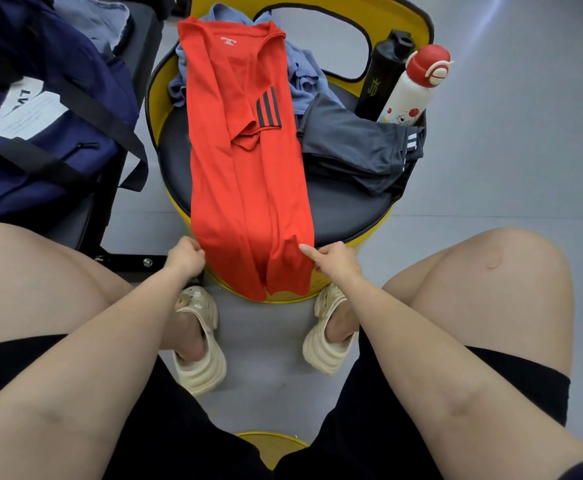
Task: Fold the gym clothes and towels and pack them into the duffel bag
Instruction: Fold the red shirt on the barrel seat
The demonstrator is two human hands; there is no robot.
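Fingers of the left hand point(184, 256) and the right hand point(335, 261) are pinching the hem of the red shirt point(245, 161), which is hanging over the near edge of the round stool point(345, 209). Grey shorts point(355, 147) are lying at its right edge. The duffel bag point(40, 133) is sitting left of the stool.
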